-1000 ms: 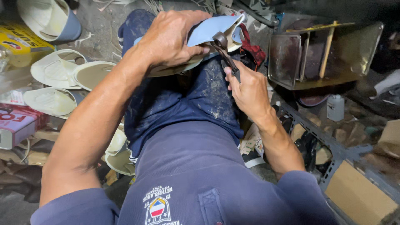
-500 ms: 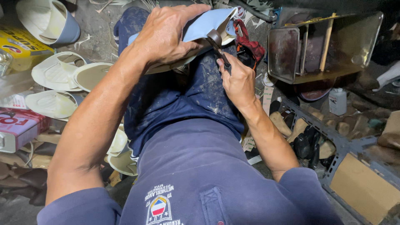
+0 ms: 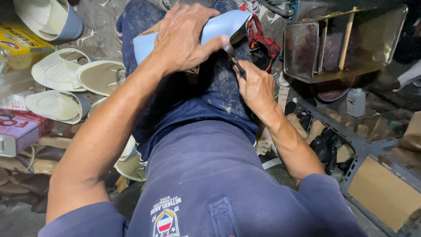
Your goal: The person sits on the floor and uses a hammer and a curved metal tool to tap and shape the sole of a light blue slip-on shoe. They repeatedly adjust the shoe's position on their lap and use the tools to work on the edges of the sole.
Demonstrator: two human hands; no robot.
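On the lap, twelve o'clock: left hand [image 3: 186,41] clamps the stiff, light blue shoe [image 3: 219,27]; right hand [image 3: 256,85] is closed around a thin tool [image 3: 237,66].

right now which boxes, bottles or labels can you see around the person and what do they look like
Yellow carton with red and blue print: far left, upper edge, lying flat.
Pink-and-white box with a red band: left edge, lower down, rectangular.
Small white plastic bottle: right, below the open metal tray, upright.
Round shirt emblem in red, blue and yellow: bottom centre, on the navy shirt.
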